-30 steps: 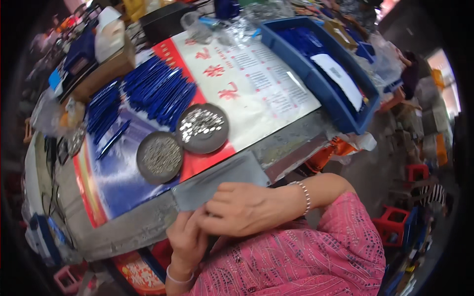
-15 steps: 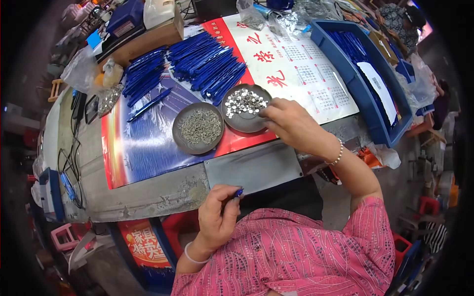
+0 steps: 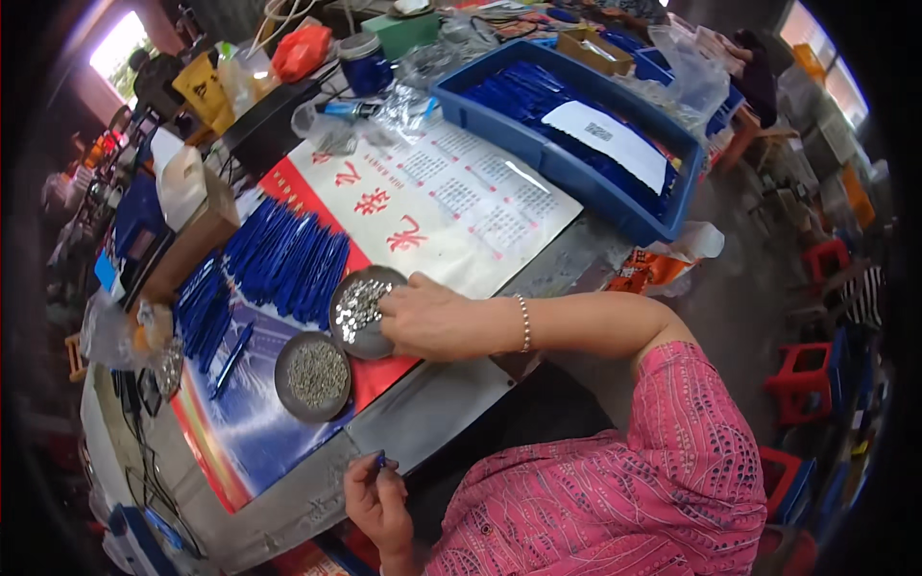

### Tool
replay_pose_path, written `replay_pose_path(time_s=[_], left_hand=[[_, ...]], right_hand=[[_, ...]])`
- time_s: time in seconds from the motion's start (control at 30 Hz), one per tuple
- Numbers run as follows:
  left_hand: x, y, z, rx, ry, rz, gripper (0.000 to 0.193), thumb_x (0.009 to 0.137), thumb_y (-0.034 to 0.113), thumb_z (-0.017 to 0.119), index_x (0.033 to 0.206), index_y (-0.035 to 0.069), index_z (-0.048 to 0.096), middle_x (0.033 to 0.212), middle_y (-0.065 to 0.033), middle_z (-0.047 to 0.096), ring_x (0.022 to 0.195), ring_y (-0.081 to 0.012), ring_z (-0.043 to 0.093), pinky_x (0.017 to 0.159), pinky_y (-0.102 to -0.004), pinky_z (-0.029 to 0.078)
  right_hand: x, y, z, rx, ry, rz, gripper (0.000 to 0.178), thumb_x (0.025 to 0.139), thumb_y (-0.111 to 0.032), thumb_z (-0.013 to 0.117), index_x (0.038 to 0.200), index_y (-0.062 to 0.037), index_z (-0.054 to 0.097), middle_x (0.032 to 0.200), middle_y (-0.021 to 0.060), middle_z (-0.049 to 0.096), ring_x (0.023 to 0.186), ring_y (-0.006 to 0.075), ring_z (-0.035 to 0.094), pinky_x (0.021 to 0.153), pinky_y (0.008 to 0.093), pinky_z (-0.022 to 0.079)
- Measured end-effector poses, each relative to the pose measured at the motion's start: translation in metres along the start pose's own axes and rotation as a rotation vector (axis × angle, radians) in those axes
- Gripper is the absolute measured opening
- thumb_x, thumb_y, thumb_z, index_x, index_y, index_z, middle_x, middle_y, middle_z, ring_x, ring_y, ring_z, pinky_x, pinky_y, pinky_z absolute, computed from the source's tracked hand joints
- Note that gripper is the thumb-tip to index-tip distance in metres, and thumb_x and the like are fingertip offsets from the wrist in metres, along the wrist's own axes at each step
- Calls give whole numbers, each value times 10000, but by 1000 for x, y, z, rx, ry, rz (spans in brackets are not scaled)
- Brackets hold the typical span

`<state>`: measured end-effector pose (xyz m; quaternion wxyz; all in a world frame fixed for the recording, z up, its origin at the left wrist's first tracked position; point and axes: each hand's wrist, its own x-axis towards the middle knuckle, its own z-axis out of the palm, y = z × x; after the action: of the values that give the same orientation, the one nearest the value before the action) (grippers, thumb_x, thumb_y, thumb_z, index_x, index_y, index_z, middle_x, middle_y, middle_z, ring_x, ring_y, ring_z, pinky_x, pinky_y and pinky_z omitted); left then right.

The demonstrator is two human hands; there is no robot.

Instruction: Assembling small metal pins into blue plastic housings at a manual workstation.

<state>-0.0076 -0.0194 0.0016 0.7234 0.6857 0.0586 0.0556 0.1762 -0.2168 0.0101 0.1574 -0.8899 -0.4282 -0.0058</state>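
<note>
My left hand [image 3: 379, 504] is closed near the table's front edge, its thumb and fingers pinching a slim blue piece [image 3: 381, 460], of which only a short end shows. My right hand [image 3: 427, 319] lies over the right rim of a round dark dish [image 3: 348, 338] of small shiny silver discs [image 3: 357, 305]. Its fingers are bent together, with the tips down at the discs; what they grip is hidden. Touching that dish, a second round dish [image 3: 286, 382] holds many small silver metal pieces [image 3: 318, 372].
Rows of slim blue pieces [image 3: 288, 259] lie beyond the dishes, with a single blue piece [image 3: 232, 360] apart. A blue crate [image 3: 547, 158] of blue pieces and a white sheet stands at the back right. A cardboard box [image 3: 197, 235] is at the left.
The whole view has swung, so the table sits turned and further left. My right hand stays at the disc dish, now reaching further over it. My left hand still holds the blue piece.
</note>
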Motion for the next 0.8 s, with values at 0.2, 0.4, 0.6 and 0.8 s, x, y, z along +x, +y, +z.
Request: replay_pose_path(time_s=[0.2, 0.4, 0.6, 0.8], left_hand=[[5, 1, 12, 9, -9, 5, 176, 891, 8, 493, 1062, -31, 505, 882, -90, 544, 568, -57, 460, 499, -169, 368], [7, 2, 22, -18, 19, 25, 197, 885, 4, 506, 1080, -21, 518, 862, -88, 562, 562, -68, 465, 490, -176, 367], [11, 5, 40, -105, 55, 1, 214, 883, -5, 516, 1097, -10, 526, 864, -81, 563, 573, -73, 470, 488, -185, 371], [13, -4, 57, -282, 6, -97, 205, 881, 14, 554, 1085, -2, 540, 932, -50, 545, 616, -74, 475, 508, -195, 376]], right_hand=[[0, 6, 1, -24, -36, -86, 61, 767, -110, 534, 798, -73, 570, 840, 62, 563, 880, 207, 555, 761, 361, 383], [-14, -5, -11, 91, 154, -171, 64, 769, -104, 533, 809, -54, 526, 801, 82, 559, 805, 236, 567, 722, 359, 401], [-55, -43, -31, 604, 365, -183, 85, 801, -85, 565, 826, -38, 498, 727, 109, 523, 705, 301, 547, 685, 382, 425], [-80, -65, -24, 1200, 222, 113, 146, 821, -54, 605, 949, 3, 563, 857, 119, 588, 787, 297, 593, 680, 354, 478]])
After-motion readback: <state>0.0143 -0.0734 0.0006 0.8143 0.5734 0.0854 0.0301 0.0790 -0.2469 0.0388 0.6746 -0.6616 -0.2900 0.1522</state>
